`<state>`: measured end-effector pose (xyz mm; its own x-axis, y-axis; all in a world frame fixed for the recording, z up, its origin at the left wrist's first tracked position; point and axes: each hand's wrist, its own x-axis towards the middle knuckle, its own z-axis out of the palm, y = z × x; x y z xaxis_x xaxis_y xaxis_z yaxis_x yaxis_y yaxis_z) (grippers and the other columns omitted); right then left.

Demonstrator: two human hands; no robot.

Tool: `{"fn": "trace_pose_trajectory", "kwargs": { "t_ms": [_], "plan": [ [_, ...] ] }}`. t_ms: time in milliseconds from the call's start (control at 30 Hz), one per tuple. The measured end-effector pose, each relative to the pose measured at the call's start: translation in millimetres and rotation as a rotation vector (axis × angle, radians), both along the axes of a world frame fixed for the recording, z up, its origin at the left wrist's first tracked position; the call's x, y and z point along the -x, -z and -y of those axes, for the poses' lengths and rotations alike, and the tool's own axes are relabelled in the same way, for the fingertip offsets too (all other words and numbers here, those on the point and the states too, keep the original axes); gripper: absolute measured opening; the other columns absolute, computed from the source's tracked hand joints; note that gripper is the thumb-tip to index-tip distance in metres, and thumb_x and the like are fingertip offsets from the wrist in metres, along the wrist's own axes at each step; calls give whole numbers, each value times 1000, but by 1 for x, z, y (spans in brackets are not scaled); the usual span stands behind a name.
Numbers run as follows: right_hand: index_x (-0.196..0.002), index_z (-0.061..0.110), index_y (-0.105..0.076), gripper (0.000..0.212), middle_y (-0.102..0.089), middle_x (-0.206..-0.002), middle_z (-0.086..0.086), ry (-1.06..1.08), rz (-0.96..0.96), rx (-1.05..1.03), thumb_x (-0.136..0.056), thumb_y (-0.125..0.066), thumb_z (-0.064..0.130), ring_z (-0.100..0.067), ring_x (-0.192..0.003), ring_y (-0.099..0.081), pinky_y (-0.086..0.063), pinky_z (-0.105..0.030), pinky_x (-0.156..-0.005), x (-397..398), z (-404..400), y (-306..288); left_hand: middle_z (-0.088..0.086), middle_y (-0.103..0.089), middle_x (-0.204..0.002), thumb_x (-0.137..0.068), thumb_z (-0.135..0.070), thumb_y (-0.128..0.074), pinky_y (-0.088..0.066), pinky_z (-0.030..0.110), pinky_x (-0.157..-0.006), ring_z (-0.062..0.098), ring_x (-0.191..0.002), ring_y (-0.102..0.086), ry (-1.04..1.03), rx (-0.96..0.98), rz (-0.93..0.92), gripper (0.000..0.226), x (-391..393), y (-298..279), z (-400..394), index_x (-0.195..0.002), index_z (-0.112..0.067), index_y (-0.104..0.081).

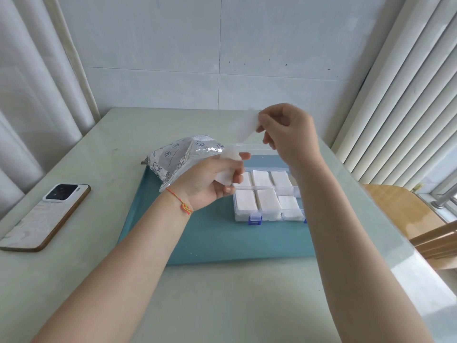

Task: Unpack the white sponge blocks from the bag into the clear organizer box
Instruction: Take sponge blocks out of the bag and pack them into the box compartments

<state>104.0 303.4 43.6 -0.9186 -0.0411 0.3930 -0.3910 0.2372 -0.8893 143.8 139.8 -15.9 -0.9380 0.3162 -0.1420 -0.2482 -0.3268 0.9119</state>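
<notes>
My left hand (212,181) grips a white sponge block (226,175) just left of the clear organizer box (243,217). My right hand (288,133) is raised above the box's far side and pinches another white sponge block (243,129) by its end, blurred by motion. Several sponge blocks (262,178) lie in the box's compartments. The box's open lid (249,146) stands behind it. The silver printed bag (175,158) lies crumpled behind my left hand on the teal mat (210,233).
A phone (47,215) lies face down at the table's left edge. A wooden chair (418,219) stands to the right of the table. Curtains hang on the left, window blinds on the right, and a tiled wall rises behind the table.
</notes>
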Motion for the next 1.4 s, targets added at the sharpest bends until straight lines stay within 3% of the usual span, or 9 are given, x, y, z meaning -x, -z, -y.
{"fn": "trace_pose_trajectory", "kwargs": {
  "t_ms": [100,267,433,533,633,767,1033,1167,1400],
  "plan": [
    [-86,7,-68,8,-66,-68,-2,-171,99,61,-91,-61,7,-14,-49,-44,-34,-21,-47,-2,-10,-4,5,-53,-86,-85,-47,-63,-38,22,-52,17,-72,-56,45,-286,122,51,1,-4,1,-117,-9,-55],
    [-86,12,-73,7,-66,-66,5,-295,191,-353,-89,-67,10,-2,-48,-47,-39,-14,-51,-8,-4,1,8,-63,-88,-90,-72,-37,-49,28,-59,24,-73,-60,44,-317,130,69,0,-6,-3,-102,-10,-62],
    [-93,23,-70,9,-60,-87,4,-145,-20,-632,-86,-71,29,-9,-74,-54,-44,-23,-71,-7,13,10,6,-53,-73,-88,-71,-46,-51,28,-57,18,-61,-51,-12,-226,166,58,0,-6,-6,-89,-15,-59],
    [-122,27,-60,43,-51,-118,3,-321,0,-687,-81,-76,32,-6,-100,-53,-39,-6,-79,-14,14,8,1,-56,-82,-88,-69,-49,-51,29,-59,14,-62,-49,-72,-244,152,58,2,-3,-5,-104,-15,-59],
    [-138,33,-42,82,-42,-125,10,-410,28,-897,-68,-83,45,-8,-116,-41,-39,-24,-93,-22,18,14,-2,-59,-85,-88,-72,-46,-51,26,-64,13,-72,-56,-69,-237,156,58,3,-4,-2,-97,-18,-66],
    [-130,26,-43,73,-44,-117,7,-312,-66,-992,-71,-78,47,-14,-110,-37,-36,-36,-96,-26,24,16,0,-59,-96,-83,-77,-46,-47,30,-81,17,-92,-59,-22,-234,188,62,1,-7,-2,-106,-22,-60],
    [-132,29,-43,67,-43,-126,5,-294,-107,-1064,-75,-75,45,-18,-118,-36,-33,-39,-98,-25,25,18,-3,-56,-72,-83,-76,-47,-49,26,-60,12,-61,-57,-126,-191,231,57,-1,-10,-4,-72,-23,-67],
    [-136,33,-39,75,-41,-128,6,-300,-111,-1053,-72,-75,46,-16,-119,-34,-32,-38,-99,-27,27,19,0,-64,-86,-87,-75,-39,-52,27,-68,14,-78,-65,-74,-158,157,60,-2,-11,-3,-94,-22,-67],
    [-129,34,-42,70,-44,-118,6,-278,-144,-1010,-71,-75,51,-15,-112,-38,-33,-39,-98,-26,28,19,0,-69,-91,-89,-65,-40,-56,23,-68,12,-83,-67,-64,-120,50,54,-7,-15,-6,-101,-19,-66]
  ]
}}
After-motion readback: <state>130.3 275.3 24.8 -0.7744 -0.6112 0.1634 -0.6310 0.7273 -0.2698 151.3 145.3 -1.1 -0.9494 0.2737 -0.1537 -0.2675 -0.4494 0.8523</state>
